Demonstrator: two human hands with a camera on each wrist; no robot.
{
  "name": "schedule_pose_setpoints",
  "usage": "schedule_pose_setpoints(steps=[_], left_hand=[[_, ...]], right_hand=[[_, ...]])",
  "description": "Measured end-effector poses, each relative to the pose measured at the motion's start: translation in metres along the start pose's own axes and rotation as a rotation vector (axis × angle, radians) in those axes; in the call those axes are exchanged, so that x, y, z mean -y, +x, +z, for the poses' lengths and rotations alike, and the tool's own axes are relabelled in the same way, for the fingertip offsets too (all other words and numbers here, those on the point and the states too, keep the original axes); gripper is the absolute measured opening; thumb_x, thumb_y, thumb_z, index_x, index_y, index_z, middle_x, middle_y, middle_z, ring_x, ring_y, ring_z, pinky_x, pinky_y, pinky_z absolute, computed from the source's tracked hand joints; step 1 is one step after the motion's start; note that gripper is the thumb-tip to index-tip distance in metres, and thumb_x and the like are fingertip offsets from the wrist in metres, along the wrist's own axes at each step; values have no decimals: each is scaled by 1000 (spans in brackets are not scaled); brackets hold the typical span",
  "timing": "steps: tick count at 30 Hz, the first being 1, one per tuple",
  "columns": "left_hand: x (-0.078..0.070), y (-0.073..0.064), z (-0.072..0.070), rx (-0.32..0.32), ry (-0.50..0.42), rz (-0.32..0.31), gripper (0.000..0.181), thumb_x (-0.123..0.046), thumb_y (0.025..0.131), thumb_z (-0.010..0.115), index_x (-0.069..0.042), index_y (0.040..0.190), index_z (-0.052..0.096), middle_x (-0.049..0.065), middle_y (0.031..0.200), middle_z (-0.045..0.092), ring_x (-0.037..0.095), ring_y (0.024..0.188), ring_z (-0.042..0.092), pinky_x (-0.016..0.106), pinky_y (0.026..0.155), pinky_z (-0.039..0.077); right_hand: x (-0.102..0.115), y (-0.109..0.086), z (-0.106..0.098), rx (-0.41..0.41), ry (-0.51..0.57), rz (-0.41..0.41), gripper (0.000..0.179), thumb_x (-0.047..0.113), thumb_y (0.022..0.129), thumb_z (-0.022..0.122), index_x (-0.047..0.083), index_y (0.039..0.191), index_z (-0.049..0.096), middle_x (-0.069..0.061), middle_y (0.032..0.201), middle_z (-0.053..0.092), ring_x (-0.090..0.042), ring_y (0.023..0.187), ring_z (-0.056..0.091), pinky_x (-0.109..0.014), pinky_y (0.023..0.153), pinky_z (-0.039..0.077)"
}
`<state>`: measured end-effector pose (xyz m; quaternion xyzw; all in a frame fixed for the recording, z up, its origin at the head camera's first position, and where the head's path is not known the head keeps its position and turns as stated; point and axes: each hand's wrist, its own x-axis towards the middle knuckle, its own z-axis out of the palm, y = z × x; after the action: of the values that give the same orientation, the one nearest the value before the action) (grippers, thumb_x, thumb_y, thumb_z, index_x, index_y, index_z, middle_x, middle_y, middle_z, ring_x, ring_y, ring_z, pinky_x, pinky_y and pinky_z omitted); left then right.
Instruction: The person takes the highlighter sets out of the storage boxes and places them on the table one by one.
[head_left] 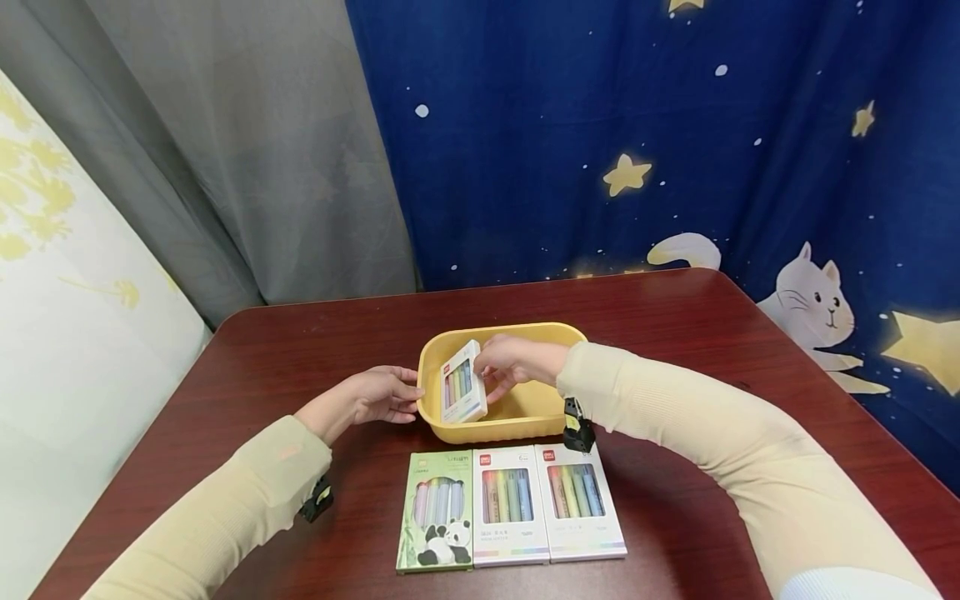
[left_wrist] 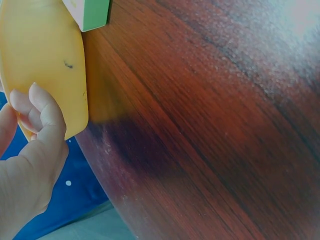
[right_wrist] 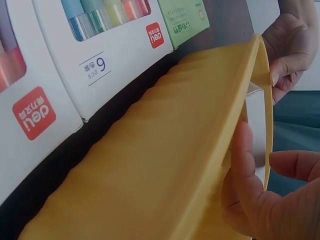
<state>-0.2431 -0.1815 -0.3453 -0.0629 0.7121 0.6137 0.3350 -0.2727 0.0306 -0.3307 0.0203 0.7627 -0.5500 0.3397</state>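
Observation:
A white box of coloured pens (head_left: pixel 463 383) leans at a tilt inside the yellow basket (head_left: pixel 517 431), at its left end. My right hand (head_left: pixel 512 363) reaches into the basket and holds that box by its right edge. In the right wrist view the box's white side (right_wrist: pixel 256 117) shows between thumb and fingers, partly behind the basket wall. At the left end my left hand (head_left: pixel 381 395) grips the basket rim between thumb and fingers. The left wrist view shows its fingers (left_wrist: pixel 47 107) against the outer wall.
In front of the basket, side by side, lie a green panda box of pens (head_left: pixel 408 533) and two white boxes of coloured pens, one in the middle (head_left: pixel 512 536) and one at right (head_left: pixel 588 533). The dark red table (head_left: pixel 300 342) ends at curtains behind.

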Motion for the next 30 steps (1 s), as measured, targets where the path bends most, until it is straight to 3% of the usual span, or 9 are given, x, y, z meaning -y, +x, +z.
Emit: schedule_pose_setpoints(steps=[10, 21, 30], left_hand=[[0, -1, -1, -10, 3, 5, 36, -3, 91, 51, 1, 124, 37, 3, 76, 55, 12, 67, 55, 28, 68, 53], [0, -1, -1, -8, 3, 0, 37, -3, 91, 49, 1, 125, 36, 3, 76, 56, 12, 67, 56, 27, 67, 53], [-1, -2, -1, -3, 1, 7, 38, -3, 91, 51, 2, 125, 36, 3, 75, 56, 12, 66, 56, 27, 67, 53]], right_hand=[[0, 1, 3, -8, -26, 8, 31, -5, 86, 46, -2, 116, 43, -16, 83, 55, -21, 67, 55, -32, 51, 54], [0, 1, 5, -12, -52, -23, 33, -6, 85, 45, -3, 118, 38, -25, 100, 59, -27, 76, 62, -32, 51, 54], [2, -3, -4, -7, -52, -32, 30, -5, 86, 43, -1, 116, 37, -20, 93, 57, -25, 73, 60, -29, 46, 52]])
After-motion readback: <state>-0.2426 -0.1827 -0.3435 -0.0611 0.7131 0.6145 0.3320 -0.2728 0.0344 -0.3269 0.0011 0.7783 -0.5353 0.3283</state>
